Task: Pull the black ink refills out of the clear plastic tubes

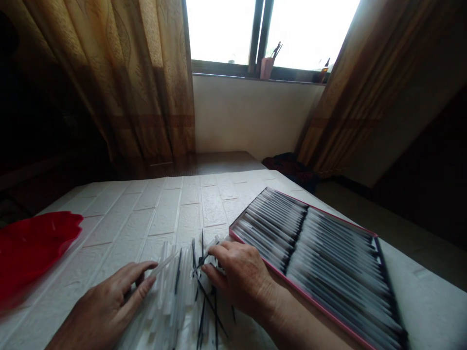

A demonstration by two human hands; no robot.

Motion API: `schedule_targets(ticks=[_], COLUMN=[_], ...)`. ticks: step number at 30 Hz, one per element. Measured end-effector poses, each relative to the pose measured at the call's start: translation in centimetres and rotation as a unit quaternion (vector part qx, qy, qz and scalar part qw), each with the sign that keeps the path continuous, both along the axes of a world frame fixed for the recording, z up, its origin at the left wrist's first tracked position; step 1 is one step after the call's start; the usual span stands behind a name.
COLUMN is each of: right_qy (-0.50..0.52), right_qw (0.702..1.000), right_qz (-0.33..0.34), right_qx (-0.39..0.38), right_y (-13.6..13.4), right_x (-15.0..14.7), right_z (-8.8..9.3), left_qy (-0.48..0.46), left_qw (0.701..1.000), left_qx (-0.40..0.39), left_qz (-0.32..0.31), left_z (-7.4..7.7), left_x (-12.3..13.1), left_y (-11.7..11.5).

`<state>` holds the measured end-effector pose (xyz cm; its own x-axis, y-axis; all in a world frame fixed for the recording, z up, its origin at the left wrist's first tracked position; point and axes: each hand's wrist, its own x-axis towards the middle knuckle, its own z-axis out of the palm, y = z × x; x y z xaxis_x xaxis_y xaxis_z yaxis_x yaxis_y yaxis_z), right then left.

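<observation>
My left hand [109, 296] pinches one end of a clear plastic tube [166, 264] between thumb and fingers. Thin black sticks [211, 304] lie crossed over a loose pile of clear tubes [168, 304] on the table between my hands. Above that pile my right hand [241, 272] is closed, thumb against fingers, on a thin black stick [200, 264]. Just beyond my right forearm is a shallow pink-edged box [312, 296], packed with two columns of clear tubes with dark parts; they look slightly blurred.
A red scalloped tray [40, 243] sits at the left table edge. White brick-patterned sheeting [171, 209] covers the table. Beyond it are a brown surface [226, 160], curtains [156, 87] and a window sill with a pink cup [267, 68].
</observation>
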<state>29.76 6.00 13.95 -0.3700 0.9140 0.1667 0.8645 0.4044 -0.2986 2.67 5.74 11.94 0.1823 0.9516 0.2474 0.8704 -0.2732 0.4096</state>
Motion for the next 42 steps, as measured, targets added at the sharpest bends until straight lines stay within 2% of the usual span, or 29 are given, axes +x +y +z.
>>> schedule_targets(ticks=[4, 8, 13, 17, 21, 24, 28, 31, 36, 42], right_qy=[0.015, 0.035, 0.035, -0.024, -0.076, -0.097, -0.112, -0.119, -0.122, -0.133], right_qw=[0.999, 0.993, 0.977, 0.977, 0.973, 0.97, 0.967, 0.965, 0.961, 0.957], right_qz=[-0.007, -0.036, -0.107, -0.174, -0.213, -0.224, -0.227, -0.229, -0.237, -0.241], right_qx=[0.036, 0.109, 0.178, 0.12, 0.035, -0.004, -0.035, -0.055, -0.073, -0.088], right_y=[0.1, 0.7, 1.5, 1.8, 1.8, 1.8, 2.0, 2.1, 2.2, 2.5], right_x=[0.5, 1.6, 3.2, 4.0, 4.6, 4.9, 5.3, 5.6, 5.8, 5.9], right_z=[-0.1, -0.1, 0.6, 1.5, 1.9, 1.9, 1.8, 1.7, 1.8, 1.7], left_qy=[-0.004, -0.016, -0.043, -0.055, -0.046, -0.037, -0.028, -0.021, -0.015, -0.013], left_qw=[1.0, 1.0, 0.999, 0.998, 0.998, 0.996, 0.992, 0.991, 0.997, 0.998], left_qx=[0.006, 0.026, 0.028, 0.018, 0.026, 0.05, 0.078, 0.078, 0.046, 0.038], left_qz=[0.002, 0.006, 0.009, 0.029, 0.015, 0.056, 0.092, 0.102, 0.052, 0.057], left_z=[-0.8, -1.4, -0.6, -0.1, -0.6, -1.0, -1.4, -1.5, -1.6, 0.0], left_x=[-0.4, -1.0, -0.4, -0.1, -0.3, 0.2, 0.9, 0.1, -2.1, -1.4], left_y=[-0.2, -0.3, -0.8, -0.9, -0.3, -0.1, -0.2, -0.1, 0.4, 0.5])
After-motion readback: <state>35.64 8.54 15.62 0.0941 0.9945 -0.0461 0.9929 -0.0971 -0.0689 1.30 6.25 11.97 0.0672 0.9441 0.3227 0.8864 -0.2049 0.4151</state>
